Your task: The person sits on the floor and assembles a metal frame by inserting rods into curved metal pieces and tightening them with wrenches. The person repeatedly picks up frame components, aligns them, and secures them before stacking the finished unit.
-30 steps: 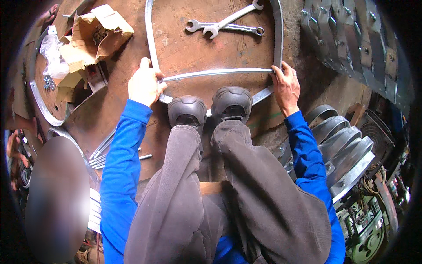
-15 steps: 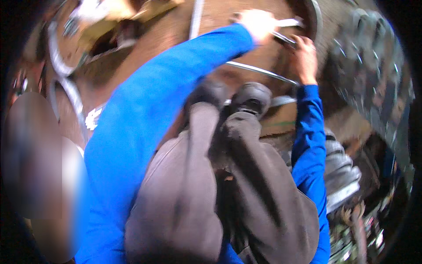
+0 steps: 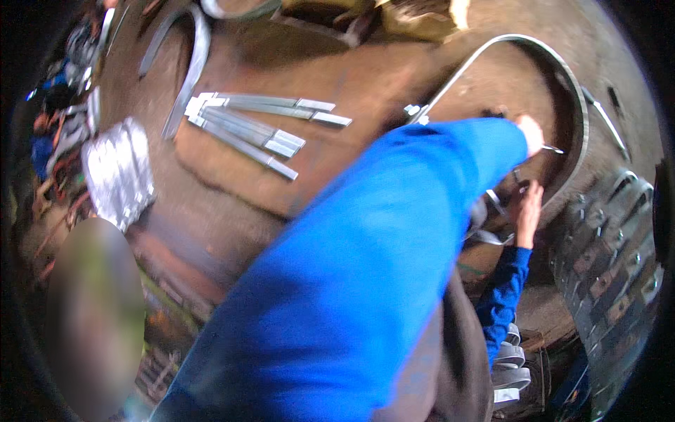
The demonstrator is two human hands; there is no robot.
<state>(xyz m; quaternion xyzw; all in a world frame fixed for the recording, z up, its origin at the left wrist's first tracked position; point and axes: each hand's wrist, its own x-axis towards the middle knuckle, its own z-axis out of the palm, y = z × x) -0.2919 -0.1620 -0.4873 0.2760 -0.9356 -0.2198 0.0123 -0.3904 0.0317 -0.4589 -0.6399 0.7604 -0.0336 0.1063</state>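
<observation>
My left hand (image 3: 532,137) reaches over to the right side and is closed around a slim metal tool (image 3: 553,149). Its bright tip pokes out past the fingers; its kind is unclear. Just below, my right hand (image 3: 529,211) has its fingers bent in beside small dark and shiny parts; what they hold, if anything, I cannot make out. Both hands are inside the curve of a large bent metal band (image 3: 582,116), which has bolts (image 3: 416,112) at its left end. My left sleeve hides part of the band and the work between the hands.
Several flat metal bars (image 3: 264,130) lie fanned out on the brown floor. Another curved strip (image 3: 197,53) rests at upper left. Stacked metal brackets (image 3: 608,260) stand at right, with grey curved pieces (image 3: 512,366) below. A long thin tool (image 3: 606,119) lies beyond the band.
The view has swung left, showing the fanned bars and more of the band. My left hand has tilted, and the bright tool above my right hand now mostly disappears behind my fingers.
</observation>
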